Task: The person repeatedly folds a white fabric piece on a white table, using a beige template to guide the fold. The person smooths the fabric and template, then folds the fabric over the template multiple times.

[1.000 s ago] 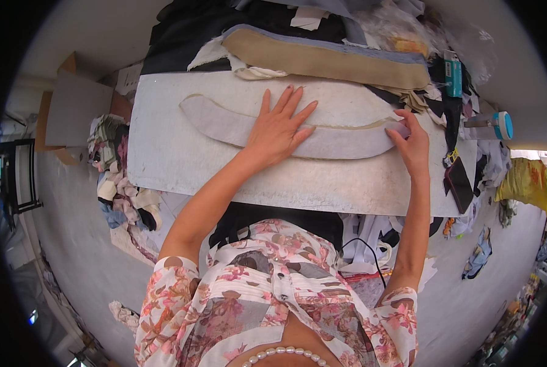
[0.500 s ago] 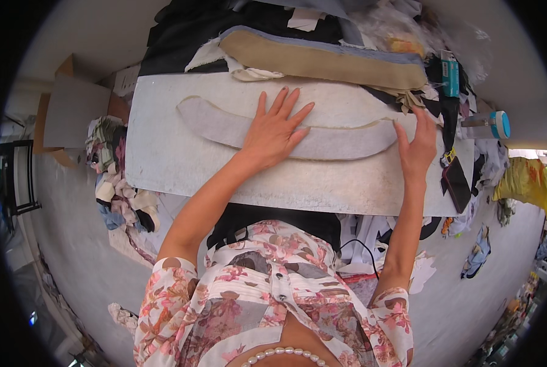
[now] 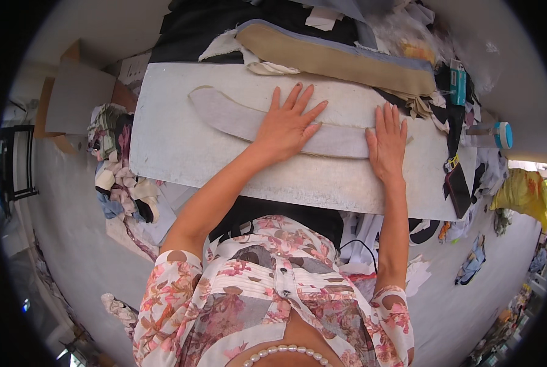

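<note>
Strip [image 3: 341, 142] laid crosswise, covered at middle and right

The pale grey, curved fabric strip is laid flat on the whitish board [image 3: 169, 147], its long axis run from left to right across the front of the body, with its middle bowed toward the wearer. Its middle is covered by the left hand [image 3: 287, 127], which is set down palm first with the fingers fanned out. Its right-hand part is covered by the right hand [image 3: 388, 144], held flat, its fingers pointed away from the body and kept close together, the thumb slightly apart. Nothing is seen to be pinched by either hand.

A short stretch of strip is left bare between the two hands. The tapered left end is left uncovered, well out beyond the left hand, which is the nearer one to it; the right end is reached most nearly by the right hand, though its outline there is mostly hidden. How firmly either palm is pressed cannot be told. Beyond the fingertips, a tan band with a blue-grey edge [image 3: 341, 64] is placed roughly alongside, apart from the strip.
</note>
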The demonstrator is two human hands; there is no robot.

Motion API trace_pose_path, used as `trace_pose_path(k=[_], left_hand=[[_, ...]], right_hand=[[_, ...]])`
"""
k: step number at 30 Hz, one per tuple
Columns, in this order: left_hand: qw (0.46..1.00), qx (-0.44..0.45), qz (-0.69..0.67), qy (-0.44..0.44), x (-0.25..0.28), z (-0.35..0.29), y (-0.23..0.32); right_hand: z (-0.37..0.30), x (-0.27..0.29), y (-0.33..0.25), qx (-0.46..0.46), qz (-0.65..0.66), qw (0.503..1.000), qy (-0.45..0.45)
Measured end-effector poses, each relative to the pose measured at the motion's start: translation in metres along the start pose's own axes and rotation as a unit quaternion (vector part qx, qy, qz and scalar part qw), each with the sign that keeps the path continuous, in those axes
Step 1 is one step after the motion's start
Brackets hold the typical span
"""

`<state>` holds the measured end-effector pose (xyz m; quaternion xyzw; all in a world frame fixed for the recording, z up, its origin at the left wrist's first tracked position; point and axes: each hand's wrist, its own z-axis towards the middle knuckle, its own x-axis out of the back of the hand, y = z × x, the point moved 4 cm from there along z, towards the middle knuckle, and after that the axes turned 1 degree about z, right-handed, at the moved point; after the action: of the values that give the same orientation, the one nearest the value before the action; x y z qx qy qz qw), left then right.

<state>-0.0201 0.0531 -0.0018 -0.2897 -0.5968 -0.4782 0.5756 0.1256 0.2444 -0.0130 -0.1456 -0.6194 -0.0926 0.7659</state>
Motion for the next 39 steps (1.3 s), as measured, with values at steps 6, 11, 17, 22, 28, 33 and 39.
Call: trace_pose_path(k=[6, 11, 17, 22, 28, 33, 39], left_hand=[[0.994, 0.020, -0.099, 0.036, -0.003, 0.003, -0.006], [0.933, 0.096, -0.301, 0.173, 0.024, -0.009, -0.023], [0.805, 0.211, -0.411, 0.371, 0.062, -0.048, -0.080], [0.783, 0.254, -0.420, 0.381, 0.064, -0.066, -0.111], [0.735, 0.280, -0.524, 0.326, 0.068, -0.036, -0.124], [0.676, 0.318, -0.568, 0.344, 0.050, -0.002, -0.135], [0.671, 0.326, -0.575, 0.336, 0.047, 0.001, -0.133]], right_hand=[[0.000, 0.002, 0.009, -0.032, 0.064, 0.995, -0.074], [0.070, 0.076, -0.071, 0.059, 0.229, 0.945, 0.225], [0.195, 0.009, -0.157, 0.100, 0.314, 0.937, 0.114], [0.233, -0.019, -0.182, 0.099, 0.148, 0.973, 0.146], [0.229, -0.018, -0.166, 0.081, 0.251, 0.954, 0.143], [0.220, -0.002, -0.160, 0.079, 0.285, 0.946, 0.133], [0.221, -0.019, -0.174, 0.120, 0.144, 0.967, 0.171]])
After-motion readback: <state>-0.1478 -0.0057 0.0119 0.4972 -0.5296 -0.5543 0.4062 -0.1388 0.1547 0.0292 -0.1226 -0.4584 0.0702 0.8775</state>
